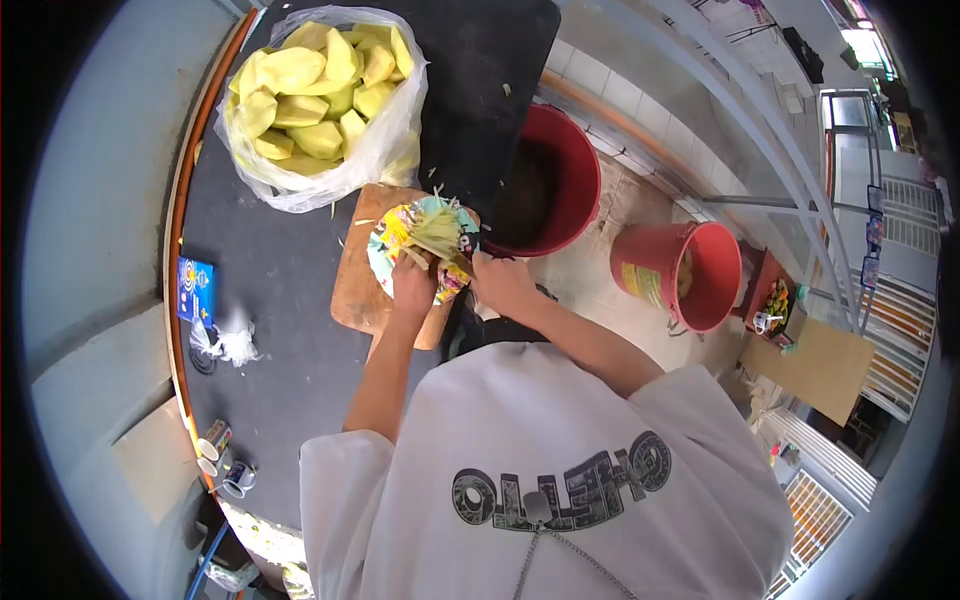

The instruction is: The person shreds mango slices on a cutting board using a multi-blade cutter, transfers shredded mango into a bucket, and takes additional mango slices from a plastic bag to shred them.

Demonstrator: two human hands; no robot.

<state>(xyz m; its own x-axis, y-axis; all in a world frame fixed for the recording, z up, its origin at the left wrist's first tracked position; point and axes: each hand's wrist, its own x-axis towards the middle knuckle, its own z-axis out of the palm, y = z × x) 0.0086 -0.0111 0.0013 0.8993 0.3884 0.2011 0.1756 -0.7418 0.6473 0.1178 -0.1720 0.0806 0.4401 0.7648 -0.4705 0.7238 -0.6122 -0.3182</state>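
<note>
My left hand (pixel 412 285) is closed at the near edge of a round, brightly patterned plate (pixel 385 250), its fingers curled against a heap of pale green fruit shreds (pixel 436 230). To its right, my right hand (pixel 503 285) is wrapped round what looks like a knife (pixel 461 262), a thin dark shape mostly hidden by the fingers and the pattern behind it. Under the plate lies a wooden cutting board (pixel 356 285). Beyond, at the upper left, a clear plastic bag (pixel 390 170) stands full of peeled yellow-green fruit pieces (pixel 295 72).
The black table (pixel 290 400) carries a blue box (pixel 196 290), a crumpled white plastic bag (pixel 237 345) and several cups (pixel 238 478). Right of the table edge stands a large red bucket (pixel 575 190); another red bucket (pixel 715 275) is on the tiled floor.
</note>
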